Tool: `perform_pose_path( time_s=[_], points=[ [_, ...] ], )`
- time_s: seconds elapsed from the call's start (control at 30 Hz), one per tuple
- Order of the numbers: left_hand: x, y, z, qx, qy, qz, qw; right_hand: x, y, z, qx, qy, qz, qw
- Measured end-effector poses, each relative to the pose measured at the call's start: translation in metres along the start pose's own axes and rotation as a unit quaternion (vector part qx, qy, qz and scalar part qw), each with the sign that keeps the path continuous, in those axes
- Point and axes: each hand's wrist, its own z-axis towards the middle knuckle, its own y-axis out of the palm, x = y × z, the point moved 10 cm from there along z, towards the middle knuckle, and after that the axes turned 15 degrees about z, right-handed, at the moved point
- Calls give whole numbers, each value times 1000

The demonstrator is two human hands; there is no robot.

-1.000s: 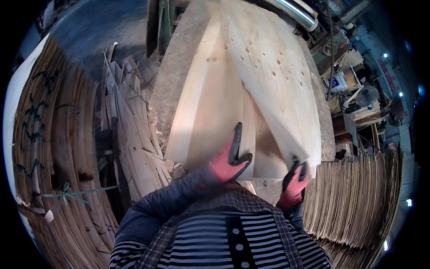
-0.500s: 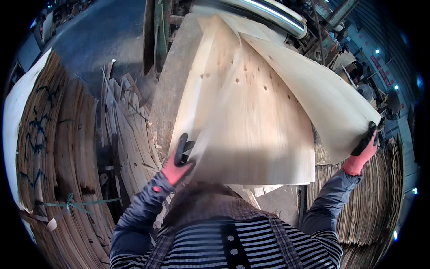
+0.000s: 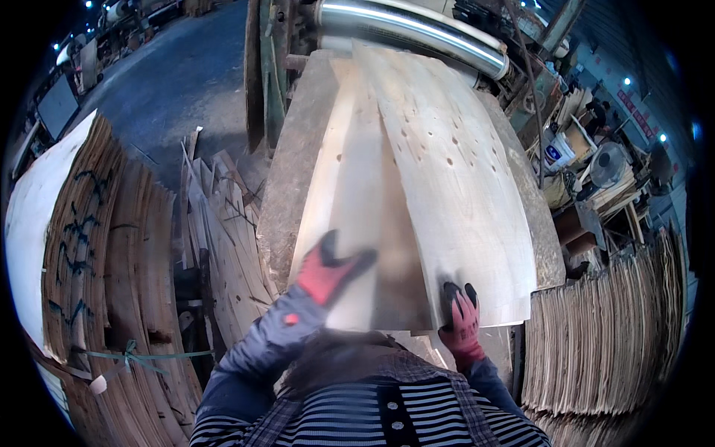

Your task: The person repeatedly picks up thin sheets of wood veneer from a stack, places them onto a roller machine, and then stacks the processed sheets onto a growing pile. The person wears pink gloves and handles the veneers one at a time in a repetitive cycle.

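Observation:
Thin pale wood veneer sheets point(image 3: 462, 201) with dark knots lie overlapping on a worn board table point(image 3: 287, 179) in front of me. The top sheet's left edge slants over a sheet beneath, part of which is motion-blurred. My left hand point(image 3: 328, 272), in a red glove with black fingers, is over the left part of the sheets, thumb and fingers spread, holding nothing. My right hand point(image 3: 460, 320), gloved alike, is at the near edge by the top sheet's lower left corner. Its fingers are stretched out against the veneer.
A metal roller point(image 3: 417, 30) spans the table's far end. Tall veneer stacks point(image 3: 82, 246) stand at the left, one tied with green strap; loose strips point(image 3: 223, 223) lean beside them. Another veneer stack point(image 3: 596, 350) stands at the right, with a white bucket point(image 3: 557, 153) beyond.
The raised veneer sheet at the right has come down onto the others. My right hand has let go of its corner and moved left to the near edge; my left hand has moved slightly right.

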Motion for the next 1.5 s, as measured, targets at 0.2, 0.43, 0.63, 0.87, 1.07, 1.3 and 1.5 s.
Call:
perform_pose_path(
  time_s=[0.2, 0.43, 0.63, 0.87, 1.07, 1.3, 1.5],
  points=[
    [-31, 33, 15, 40, 39, 463, 884, 30, 13, 12, 23, 122, 101, 987],
    [-26, -58, 93, 96, -22, 588, 803, -34, 14, 144, -67, 36, 93, 993],
    [-10, -66, 219, 63, -82, 699, 707, 17, 17, 256, -43, -1, 64, 997],
    [13, -26, 308, 21, -78, 735, 673, 75, 34, 309, -42, 3, -10, 999],
    [5, 16, 323, -6, 32, 785, 619, 91, 43, 315, -53, 19, 9, 998],
    [-12, -33, 358, -4, -119, 760, 639, 110, 74, 333, -51, -21, -9, 998],
    [-31, -103, 415, 133, -132, 699, 690, 164, 118, 374, -28, -21, -1, 999]
  ],
)
